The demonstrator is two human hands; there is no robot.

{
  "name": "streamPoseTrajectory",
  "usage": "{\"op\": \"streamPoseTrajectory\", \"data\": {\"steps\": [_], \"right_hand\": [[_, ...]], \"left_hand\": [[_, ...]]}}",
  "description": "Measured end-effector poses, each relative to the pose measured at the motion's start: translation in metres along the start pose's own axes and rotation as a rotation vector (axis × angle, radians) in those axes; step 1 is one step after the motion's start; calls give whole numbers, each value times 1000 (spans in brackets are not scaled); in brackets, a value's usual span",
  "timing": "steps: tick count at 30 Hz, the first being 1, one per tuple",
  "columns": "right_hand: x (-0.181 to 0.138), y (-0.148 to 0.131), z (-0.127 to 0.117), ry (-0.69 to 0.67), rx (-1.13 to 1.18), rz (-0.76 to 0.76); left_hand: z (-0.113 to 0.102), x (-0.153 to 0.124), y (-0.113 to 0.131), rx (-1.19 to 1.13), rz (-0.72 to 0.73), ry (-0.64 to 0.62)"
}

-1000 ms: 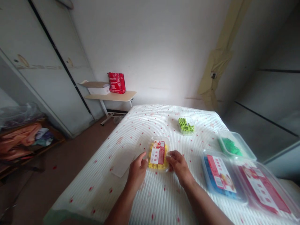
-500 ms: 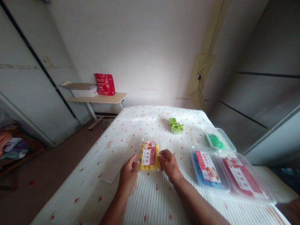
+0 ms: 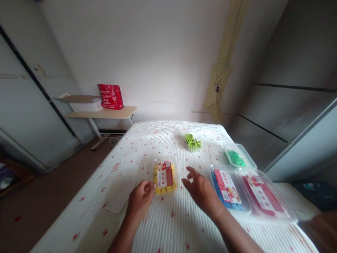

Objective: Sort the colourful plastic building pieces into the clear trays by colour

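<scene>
Clear tub of yellow blocks (image 3: 165, 174), label uppermost, lying between two bare hands. The quilted cover (image 3: 163, 225) beneath it looks soft and ridged; a sideways push could make the tub catch and tip rather than slide. To the right, a red-filled tub (image 3: 263, 196) lies beside a blue-filled tub (image 3: 228, 187); their rims stand so close that a knock to one would probably shift the other. Just behind them sits a tub of green pieces (image 3: 241, 149). At left, a flat translucent panel (image 3: 118, 196), faint against the cover, could be overlooked and pressed by the forearm. The right hand (image 3: 200, 189) is spread, holding nothing, near the blue-filled tub; a careless sweep might strike it. The left hand (image 3: 140, 196) curls beside the yellow tub's near left corner; whether it grips cannot be told, but one-sided pressure there could swivel the tub. Farthest, small lime-green blocks (image 3: 193, 143), apparently uncovered, would spill most readily if jolted.
</scene>
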State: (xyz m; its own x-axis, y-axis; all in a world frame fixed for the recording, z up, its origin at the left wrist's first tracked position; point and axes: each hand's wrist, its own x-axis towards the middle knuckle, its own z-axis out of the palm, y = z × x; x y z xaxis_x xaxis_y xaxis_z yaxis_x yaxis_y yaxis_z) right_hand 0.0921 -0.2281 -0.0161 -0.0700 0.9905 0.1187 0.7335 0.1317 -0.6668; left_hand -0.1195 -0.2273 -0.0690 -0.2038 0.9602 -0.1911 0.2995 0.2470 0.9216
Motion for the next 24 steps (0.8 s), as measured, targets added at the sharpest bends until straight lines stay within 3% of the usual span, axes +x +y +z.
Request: {"op": "streamPoseTrajectory", "data": {"steps": [4, 9, 12, 18, 22, 24], "right_hand": [[-8, 5, -6, -103, 13, -6], [-10, 10, 12, -81, -39, -57], [-14, 7, 7, -68, -163, -73], [-15, 3, -56, 46, -245, -176], [35, 21, -104, 116, -401, -101], [75, 34, -119, 48, -366, -63]], "left_hand": [[10, -2, 3, -139, -17, -49], [22, -4, 5, -311, -39, -87], [25, -4, 11, -386, -62, -134], [34, 8, 29, -431, -80, -180], [45, 20, 37, -453, -86, -255], [51, 25, 40, -451, -79, -282]]}}
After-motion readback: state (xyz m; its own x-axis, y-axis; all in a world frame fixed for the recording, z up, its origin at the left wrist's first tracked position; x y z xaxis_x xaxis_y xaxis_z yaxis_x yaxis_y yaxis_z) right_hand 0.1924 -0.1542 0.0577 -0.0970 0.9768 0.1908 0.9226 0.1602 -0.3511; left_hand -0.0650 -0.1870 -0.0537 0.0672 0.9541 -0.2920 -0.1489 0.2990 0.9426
